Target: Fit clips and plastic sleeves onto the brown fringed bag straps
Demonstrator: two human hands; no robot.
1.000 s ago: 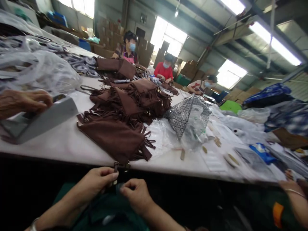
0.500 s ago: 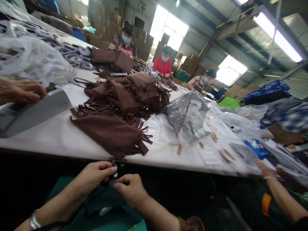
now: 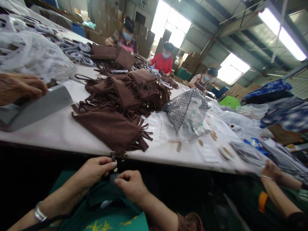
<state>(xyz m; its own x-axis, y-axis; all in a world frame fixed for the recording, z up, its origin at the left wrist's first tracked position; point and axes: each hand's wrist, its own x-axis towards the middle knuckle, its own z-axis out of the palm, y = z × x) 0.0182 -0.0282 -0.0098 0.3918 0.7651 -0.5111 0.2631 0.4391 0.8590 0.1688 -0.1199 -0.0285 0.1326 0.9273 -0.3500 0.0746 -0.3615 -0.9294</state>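
At the table's front edge lies a brown fringed bag (image 3: pixel 108 130), flat, with one corner toward me. From that corner hangs a short brown strap (image 3: pixel 113 156) with gold-coloured metal hardware (image 3: pixel 115 169). My left hand (image 3: pixel 98 168) is closed, pinching the strap beside this hardware. Just below, my right hand (image 3: pixel 132 186) pinches a small translucent piece of plastic (image 3: pixel 114 177) at the lower end of the hardware. Whether the plastic is wrapped around the metal I cannot tell. A gold clip (image 3: pixel 124 156) dangles to the right of the strap.
Behind the bag is a pile of brown fringed bags (image 3: pixel 134 93). A patterned silver bag (image 3: pixel 180 109) stands to the right. A co-worker's hand (image 3: pixel 21 89) is over a grey box (image 3: pixel 40 107) at left; another co-worker's hands (image 3: pixel 271 171) are at right. Several people sit across the table.
My hands keep their pinch, and the translucent plastic shows more clearly between them. The co-worker's hands at right have come together and lifted the edge of a clear plastic bag.
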